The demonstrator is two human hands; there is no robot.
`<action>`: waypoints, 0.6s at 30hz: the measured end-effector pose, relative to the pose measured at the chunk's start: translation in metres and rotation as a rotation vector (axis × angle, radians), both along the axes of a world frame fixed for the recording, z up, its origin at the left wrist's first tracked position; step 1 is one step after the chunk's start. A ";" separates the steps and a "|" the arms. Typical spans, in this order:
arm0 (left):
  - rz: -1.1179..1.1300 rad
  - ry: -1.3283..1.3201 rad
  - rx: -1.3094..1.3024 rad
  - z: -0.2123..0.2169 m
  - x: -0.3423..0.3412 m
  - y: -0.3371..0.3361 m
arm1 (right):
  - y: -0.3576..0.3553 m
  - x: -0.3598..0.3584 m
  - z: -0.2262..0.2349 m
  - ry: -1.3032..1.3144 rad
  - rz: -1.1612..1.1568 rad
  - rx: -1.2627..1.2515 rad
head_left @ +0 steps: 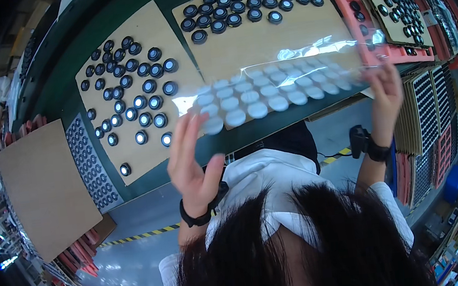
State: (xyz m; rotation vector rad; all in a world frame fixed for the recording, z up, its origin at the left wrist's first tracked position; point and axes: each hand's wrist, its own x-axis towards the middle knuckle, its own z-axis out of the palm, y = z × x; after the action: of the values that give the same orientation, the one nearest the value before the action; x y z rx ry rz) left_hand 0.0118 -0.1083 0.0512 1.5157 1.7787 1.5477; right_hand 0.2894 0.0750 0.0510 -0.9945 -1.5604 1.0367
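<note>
From my end of the feed I'd say the step in hand is managing the clear sheet [289, 75], and the left hand [192, 163] deserves the most care. Its fingertips meet the sheet's near left corner, but the thumb stands well away, so the grip there is wide and I see no pinch. The right hand [384, 90] has its fingers bunched at the right end; they may be pinching it, but I can't tell.

To do this well, I'd bring the left thumb onto the corner, keep the fingers on the bare margins, and draw both ends evenly apart so the film doesn't sag or curl. I'd also keep it flat and clear of the black round parts [219, 13] on the far cardboard [246, 43], since a dipping edge could knock them.

The sheet stretches between the hands, across the near side of that cardboard and out over the edge of the green table [144, 190]. It is see-through and glossy, with bright glare wrinkled along its far part. Rows of pale white discs [255, 110] fill the near part, slightly blurred; I can't tell whether they're on it or beneath it.
</note>
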 end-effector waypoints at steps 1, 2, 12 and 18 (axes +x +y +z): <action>-0.040 -0.058 0.180 0.008 -0.001 -0.001 | -0.003 0.003 0.013 0.030 -0.002 0.057; -0.078 -0.112 0.360 0.016 -0.002 -0.001 | -0.003 0.005 0.024 0.063 -0.003 0.114; 0.056 -0.516 -0.359 -0.031 -0.010 0.047 | 0.070 -0.027 -0.049 -0.363 0.050 -0.251; -0.099 0.574 -0.574 -0.050 -0.006 0.054 | 0.068 -0.046 -0.048 -0.661 -0.108 0.044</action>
State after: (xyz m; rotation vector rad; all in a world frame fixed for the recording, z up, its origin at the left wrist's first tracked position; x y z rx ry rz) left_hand 0.0057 -0.0539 0.0017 1.7878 2.1403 0.4814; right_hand 0.2431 0.1433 0.0033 -1.4663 -2.0117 0.6160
